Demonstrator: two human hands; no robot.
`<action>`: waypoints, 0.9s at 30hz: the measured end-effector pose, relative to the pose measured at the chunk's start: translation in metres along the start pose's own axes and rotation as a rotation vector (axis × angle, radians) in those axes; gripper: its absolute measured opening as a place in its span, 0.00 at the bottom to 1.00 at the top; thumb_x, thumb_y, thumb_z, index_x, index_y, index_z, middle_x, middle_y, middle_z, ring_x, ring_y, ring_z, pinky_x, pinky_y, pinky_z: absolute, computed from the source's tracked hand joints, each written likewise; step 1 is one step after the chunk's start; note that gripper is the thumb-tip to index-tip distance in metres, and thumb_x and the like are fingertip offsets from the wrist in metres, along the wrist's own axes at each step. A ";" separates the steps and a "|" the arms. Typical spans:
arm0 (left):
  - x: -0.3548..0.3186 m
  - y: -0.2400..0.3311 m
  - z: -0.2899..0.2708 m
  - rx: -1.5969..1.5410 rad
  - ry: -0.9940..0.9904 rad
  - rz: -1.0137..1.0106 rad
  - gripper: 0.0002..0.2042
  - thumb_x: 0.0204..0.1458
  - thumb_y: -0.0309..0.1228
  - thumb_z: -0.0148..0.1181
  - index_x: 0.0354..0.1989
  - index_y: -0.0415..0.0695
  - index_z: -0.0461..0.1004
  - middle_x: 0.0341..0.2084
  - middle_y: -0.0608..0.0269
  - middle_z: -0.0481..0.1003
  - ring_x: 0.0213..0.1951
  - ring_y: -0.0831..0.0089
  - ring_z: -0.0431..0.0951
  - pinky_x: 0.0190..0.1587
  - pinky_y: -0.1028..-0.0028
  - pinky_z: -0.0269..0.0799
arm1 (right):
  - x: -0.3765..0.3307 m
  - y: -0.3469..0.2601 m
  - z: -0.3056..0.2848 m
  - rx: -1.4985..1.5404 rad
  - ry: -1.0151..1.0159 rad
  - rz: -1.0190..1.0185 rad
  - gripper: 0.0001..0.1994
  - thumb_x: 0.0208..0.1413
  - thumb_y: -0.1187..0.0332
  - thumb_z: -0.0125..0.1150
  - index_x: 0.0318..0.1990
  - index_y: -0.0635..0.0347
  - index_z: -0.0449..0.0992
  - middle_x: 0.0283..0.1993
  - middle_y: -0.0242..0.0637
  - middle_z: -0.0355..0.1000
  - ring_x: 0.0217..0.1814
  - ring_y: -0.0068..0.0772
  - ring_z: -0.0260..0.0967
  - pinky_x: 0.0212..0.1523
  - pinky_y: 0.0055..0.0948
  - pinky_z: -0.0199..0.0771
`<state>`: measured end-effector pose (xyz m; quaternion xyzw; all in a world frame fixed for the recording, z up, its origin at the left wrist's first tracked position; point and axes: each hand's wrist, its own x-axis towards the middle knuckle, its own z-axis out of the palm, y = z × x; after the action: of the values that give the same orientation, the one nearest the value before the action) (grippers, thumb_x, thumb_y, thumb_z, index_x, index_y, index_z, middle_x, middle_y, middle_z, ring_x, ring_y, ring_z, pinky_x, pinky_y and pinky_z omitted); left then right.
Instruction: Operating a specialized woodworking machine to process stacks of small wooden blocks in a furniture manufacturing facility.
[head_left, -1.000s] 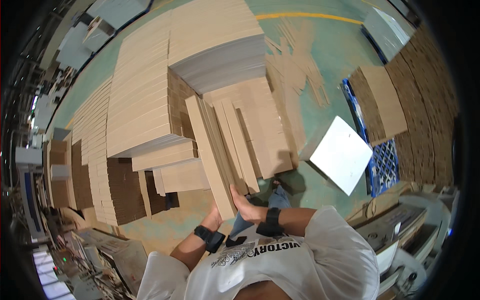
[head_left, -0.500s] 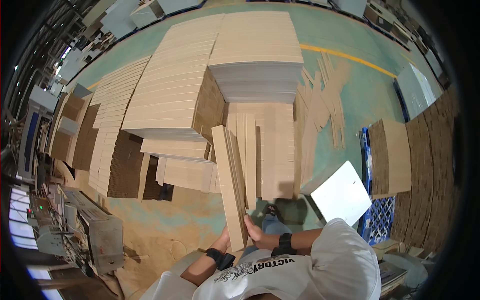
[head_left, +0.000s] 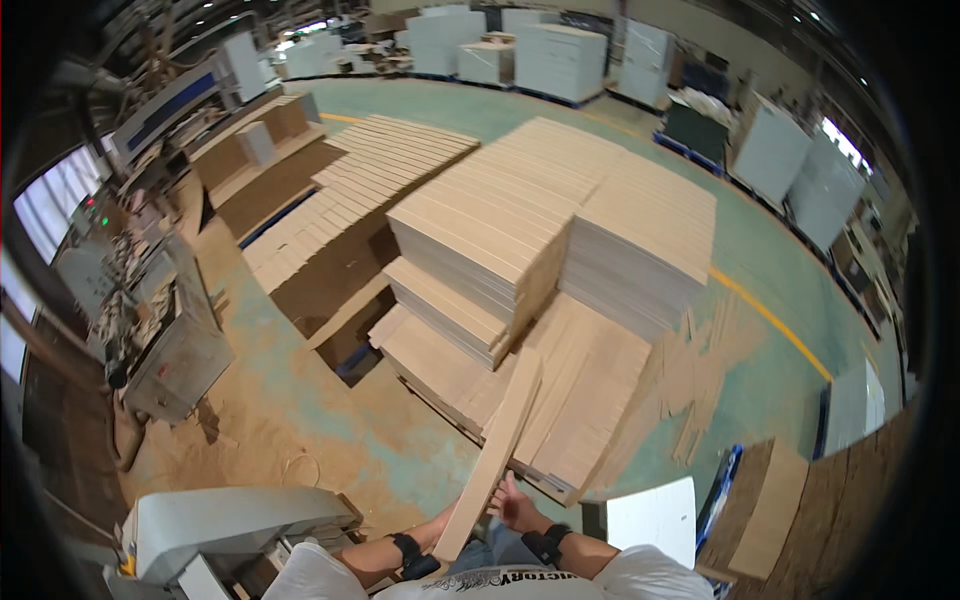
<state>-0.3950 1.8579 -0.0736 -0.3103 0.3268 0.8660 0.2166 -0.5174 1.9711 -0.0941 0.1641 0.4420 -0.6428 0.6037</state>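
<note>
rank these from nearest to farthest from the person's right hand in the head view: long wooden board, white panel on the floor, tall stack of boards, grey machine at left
1. long wooden board: held in the right hand
2. white panel: right of it
3. tall stack of boards: ahead
4. grey machine: far left

long pale wooden board (head_left: pixel 497 450), tilted, far end on low stack.

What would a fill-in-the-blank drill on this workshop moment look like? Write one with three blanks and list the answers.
1. Both hands grip one long wooden ____, the right hand on its side and the left hand mostly hidden behind it.
2. Each wrist wears a ____ band.
3. The far end of the plank rests over the low stack of boards, and the floor beyond it is painted ____.

Missing words: plank; black; green
</note>
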 end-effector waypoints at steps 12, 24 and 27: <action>-0.101 -0.009 0.045 0.614 0.343 0.340 0.35 0.49 0.48 0.53 0.60 0.43 0.47 0.52 0.48 0.60 0.51 0.60 0.66 0.46 0.65 0.66 | 0.013 0.025 -0.017 0.071 -0.389 0.260 0.33 0.53 0.41 0.40 0.58 0.55 0.53 0.58 0.42 0.54 0.60 0.50 0.51 0.57 0.56 0.53; -0.158 -0.026 0.138 1.192 0.964 0.525 0.35 0.45 0.40 0.53 0.61 0.43 0.45 0.41 0.39 0.67 0.37 0.48 0.72 0.37 0.59 0.69 | -0.017 -0.025 -0.020 -0.275 -0.700 0.155 0.25 0.57 0.51 0.42 0.57 0.56 0.52 0.59 0.44 0.54 0.61 0.48 0.53 0.58 0.53 0.55; -0.186 -0.031 0.153 1.109 0.995 0.440 0.36 0.45 0.41 0.53 0.62 0.45 0.45 0.44 0.42 0.67 0.40 0.50 0.72 0.40 0.60 0.68 | -0.015 -0.045 -0.011 -0.326 -0.776 0.248 0.26 0.54 0.54 0.50 0.54 0.64 0.58 0.55 0.47 0.60 0.55 0.49 0.60 0.54 0.51 0.63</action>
<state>-0.3050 1.9543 0.1309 -0.4369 0.8252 0.3579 -0.0090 -0.5597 1.9838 -0.0723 -0.1352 0.2550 -0.5012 0.8158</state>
